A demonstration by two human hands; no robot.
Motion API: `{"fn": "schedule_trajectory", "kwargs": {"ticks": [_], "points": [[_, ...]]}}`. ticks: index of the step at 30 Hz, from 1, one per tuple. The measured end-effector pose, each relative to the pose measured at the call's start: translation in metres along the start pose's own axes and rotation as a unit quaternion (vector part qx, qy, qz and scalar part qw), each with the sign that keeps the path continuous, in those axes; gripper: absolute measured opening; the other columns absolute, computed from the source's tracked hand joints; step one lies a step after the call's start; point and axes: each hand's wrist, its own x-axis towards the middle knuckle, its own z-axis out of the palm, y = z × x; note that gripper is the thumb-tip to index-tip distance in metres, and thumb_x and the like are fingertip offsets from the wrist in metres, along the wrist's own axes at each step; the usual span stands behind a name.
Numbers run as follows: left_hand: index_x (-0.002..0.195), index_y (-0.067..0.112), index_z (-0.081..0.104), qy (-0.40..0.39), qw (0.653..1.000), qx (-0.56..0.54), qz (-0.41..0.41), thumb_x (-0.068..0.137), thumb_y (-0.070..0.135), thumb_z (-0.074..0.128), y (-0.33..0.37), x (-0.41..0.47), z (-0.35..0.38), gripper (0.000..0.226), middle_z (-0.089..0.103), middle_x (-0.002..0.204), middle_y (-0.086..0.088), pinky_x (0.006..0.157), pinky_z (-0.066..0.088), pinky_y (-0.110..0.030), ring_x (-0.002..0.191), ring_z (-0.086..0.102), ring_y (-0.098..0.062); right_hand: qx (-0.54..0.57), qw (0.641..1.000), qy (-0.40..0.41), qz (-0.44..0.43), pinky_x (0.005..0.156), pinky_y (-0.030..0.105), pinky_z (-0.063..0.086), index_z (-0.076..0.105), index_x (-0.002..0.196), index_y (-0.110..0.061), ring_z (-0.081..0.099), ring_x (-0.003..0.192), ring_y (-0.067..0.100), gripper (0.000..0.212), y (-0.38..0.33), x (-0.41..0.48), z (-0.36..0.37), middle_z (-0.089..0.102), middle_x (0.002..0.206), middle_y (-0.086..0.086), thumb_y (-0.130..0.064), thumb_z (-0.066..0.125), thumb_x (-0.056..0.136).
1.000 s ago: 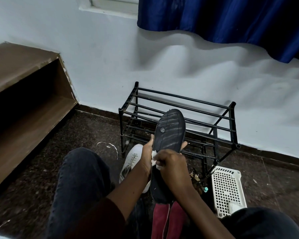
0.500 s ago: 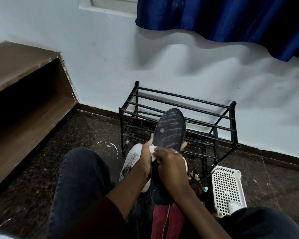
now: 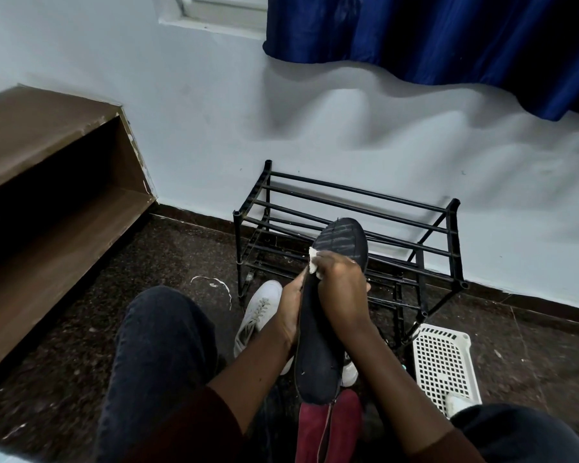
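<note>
A dark shoe (image 3: 318, 349) is held sole-up in front of me, its toe pointing at the wall. My left hand (image 3: 290, 309) grips the shoe from its left side at mid-length. My right hand (image 3: 340, 282) lies over the sole and presses a small white cloth (image 3: 313, 262) against the tread near the toe. Only a corner of the cloth shows beyond the fingers.
A black metal shoe rack (image 3: 355, 228) stands against the white wall behind the shoe. A white sneaker (image 3: 259, 312) lies on the dark floor, a white perforated basket (image 3: 443, 362) at right, red fabric (image 3: 328, 429) below. A brown wooden shelf (image 3: 47, 195) fills the left.
My right hand has slid the white cloth up the sole towards the toe. The shoe and my left hand stay about where they were.
</note>
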Motion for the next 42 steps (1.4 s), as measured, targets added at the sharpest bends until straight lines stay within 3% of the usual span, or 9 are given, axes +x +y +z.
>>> {"fn": "schedule_trajectory", "kwargs": {"ticks": [5,8,17,23,27,32,35,39,42], "points": [[0.103,-0.002,0.067,0.005,1.0,-0.016,0.009,0.099,0.05,0.026,0.005,0.01,-0.009,0.066,0.067,0.099,-0.018,0.077,0.057,-0.029,0.089,0.068,-0.024,0.0,0.999,0.043,-0.029,0.057,0.024,0.051,0.071,0.067,-0.007,0.065,0.068,0.023,0.035,-0.008,-0.024,-0.001,0.071,0.077,0.005,0.009,0.046,0.048],[0.13,-0.001,0.052,-0.016,1.0,0.005,-0.009,0.089,0.071,0.023,0.009,0.014,-0.013,0.088,0.051,0.131,-0.028,0.099,0.045,-0.042,0.116,0.054,-0.034,-0.015,0.998,0.033,-0.05,0.045,0.021,0.045,0.07,0.063,-0.013,0.063,0.058,0.017,0.033,-0.011,-0.05,0.003,0.07,0.072,-0.001,0.004,0.05,0.044],[0.129,-0.001,0.055,-0.055,0.998,0.039,0.005,0.09,0.066,0.031,-0.001,0.01,-0.014,0.081,0.051,0.133,-0.025,0.112,0.032,-0.042,0.124,0.05,-0.032,-0.065,0.997,0.009,-0.051,0.05,0.024,0.049,0.071,0.075,-0.008,0.063,0.068,0.026,0.028,0.009,-0.033,0.002,0.07,0.081,0.006,0.011,0.062,0.056],[0.122,0.007,0.06,-0.059,0.998,0.02,0.032,0.088,0.061,0.033,-0.003,0.009,-0.013,0.069,0.067,0.11,-0.013,0.09,0.05,-0.033,0.104,0.064,-0.024,-0.044,0.996,0.073,-0.009,0.05,0.024,0.048,0.071,0.072,-0.005,0.063,0.064,0.029,0.029,0.013,-0.009,-0.003,0.07,0.075,0.008,0.016,0.063,0.055],[0.136,0.0,0.046,-0.061,0.998,0.03,0.015,0.086,0.07,0.034,0.001,0.012,-0.017,0.087,0.042,0.14,-0.024,0.113,0.029,-0.044,0.13,0.041,-0.035,-0.003,0.997,0.066,-0.03,0.051,0.023,0.046,0.07,0.068,-0.009,0.063,0.063,0.024,0.032,0.002,-0.034,0.002,0.07,0.074,0.005,0.013,0.057,0.048],[0.14,0.0,0.04,-0.06,0.997,0.043,0.028,0.074,0.071,0.054,0.007,0.02,-0.019,0.098,0.038,0.144,-0.026,0.108,0.034,-0.047,0.127,0.041,-0.036,0.028,0.997,0.037,-0.061,0.071,0.018,0.041,0.073,0.085,-0.007,0.067,0.076,0.023,0.038,-0.007,-0.063,0.01,0.072,0.09,0.007,0.011,0.064,0.053],[0.133,-0.001,0.05,-0.008,0.998,0.051,0.037,0.08,0.067,0.049,0.008,0.019,-0.021,0.086,0.049,0.133,-0.023,0.109,0.035,-0.043,0.117,0.051,-0.033,-0.026,0.996,0.037,-0.076,0.062,0.022,0.049,0.072,0.087,-0.004,0.066,0.076,0.026,0.039,-0.001,-0.052,0.006,0.071,0.091,0.009,0.014,0.067,0.053],[0.1,0.005,0.073,-0.024,0.998,0.048,0.031,0.092,0.063,0.028,0.006,0.012,-0.015,0.074,0.069,0.097,-0.013,0.08,0.055,-0.03,0.088,0.068,-0.023,-0.088,0.99,0.075,-0.081,0.057,0.022,0.049,0.069,0.075,-0.004,0.06,0.068,0.027,0.032,0.007,-0.022,-0.004,0.069,0.078,0.008,-0.001,0.039,0.065],[0.101,0.007,0.074,-0.048,0.998,0.03,0.022,0.093,0.06,0.026,0.003,0.011,-0.015,0.072,0.071,0.102,-0.013,0.077,0.057,-0.03,0.092,0.069,-0.023,-0.109,0.99,0.083,-0.038,0.059,0.025,0.05,0.067,0.07,-0.005,0.058,0.067,0.029,0.036,0.019,-0.007,-0.007,0.068,0.072,0.007,-0.003,0.032,0.066]]}}
